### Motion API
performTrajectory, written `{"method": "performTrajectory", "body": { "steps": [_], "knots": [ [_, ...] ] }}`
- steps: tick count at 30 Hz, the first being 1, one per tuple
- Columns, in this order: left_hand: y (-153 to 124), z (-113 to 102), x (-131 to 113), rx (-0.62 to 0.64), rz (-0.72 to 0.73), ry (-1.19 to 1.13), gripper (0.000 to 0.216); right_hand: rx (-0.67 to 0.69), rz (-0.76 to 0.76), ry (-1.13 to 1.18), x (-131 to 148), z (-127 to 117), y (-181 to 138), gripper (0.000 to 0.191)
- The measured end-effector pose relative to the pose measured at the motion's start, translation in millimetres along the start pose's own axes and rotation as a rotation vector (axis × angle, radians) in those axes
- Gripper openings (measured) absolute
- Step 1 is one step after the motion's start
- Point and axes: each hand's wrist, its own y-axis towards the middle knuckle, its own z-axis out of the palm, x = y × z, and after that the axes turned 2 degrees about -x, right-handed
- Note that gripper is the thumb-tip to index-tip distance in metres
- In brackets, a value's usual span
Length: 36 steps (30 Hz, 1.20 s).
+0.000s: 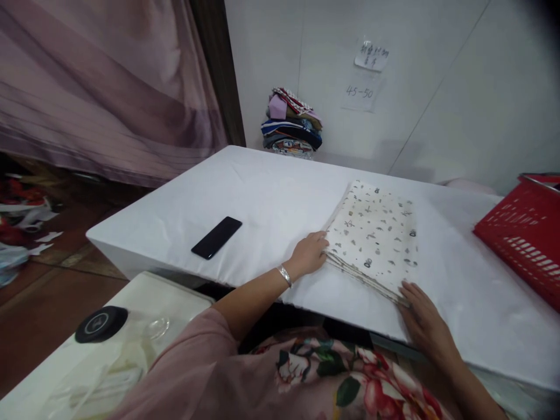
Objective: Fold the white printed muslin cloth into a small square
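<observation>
A folded cream cloth (375, 233) with small dark prints lies flat on the white table (271, 198). My left hand (310, 253) rests at the cloth's near left corner, fingertips tucked against its layered edge. A silver bracelet sits on that wrist. My right hand (420, 318) lies at the near right corner, fingers curled onto the cloth's edge.
A black phone (216, 237) lies on the table to the left. A stack of folded colourful fabrics (292, 123) sits at the far edge by the wall. A red plastic basket (527, 230) stands at right. A white side surface with a black round disc (101, 324) is lower left.
</observation>
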Motion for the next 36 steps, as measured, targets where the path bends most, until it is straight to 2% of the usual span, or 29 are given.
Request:
{"method": "performTrajectory", "body": {
  "steps": [6, 11, 17, 22, 26, 30, 33, 36],
  "knots": [
    [0, 8, -8, -0.081, 0.02, 0.058, 0.028, -0.036, 0.023, -0.012, 1, -1, 1, 0.042],
    [5, 7, -8, -0.085, 0.04, 0.063, 0.027, 0.01, 0.018, 0.014, 6, -2, 4, 0.042],
    [0, 2, -4, 0.002, -0.017, 0.087, 0.025, -0.042, -0.095, -0.042, -2, 5, 5, 0.042],
    [-5, -4, 1, -0.015, 0.006, 0.071, 0.019, -0.117, -0.159, -0.105, -6, 12, 5, 0.051],
    [-5, -7, 9, -0.035, -0.05, 0.017, 0.027, -0.187, -0.143, -0.169, -3, 17, 6, 0.053],
    [-2, 0, 17, -0.004, -0.076, 0.059, 0.029, -0.183, -0.139, -0.195, 0, 16, 12, 0.048],
    [0, 2, 19, 0.027, -0.046, 0.106, 0.027, -0.184, -0.161, -0.184, 2, 13, 16, 0.052],
    [-1, -2, 19, -0.008, -0.003, 0.094, 0.023, -0.207, -0.153, -0.164, 5, 12, 16, 0.059]
  ]
}}
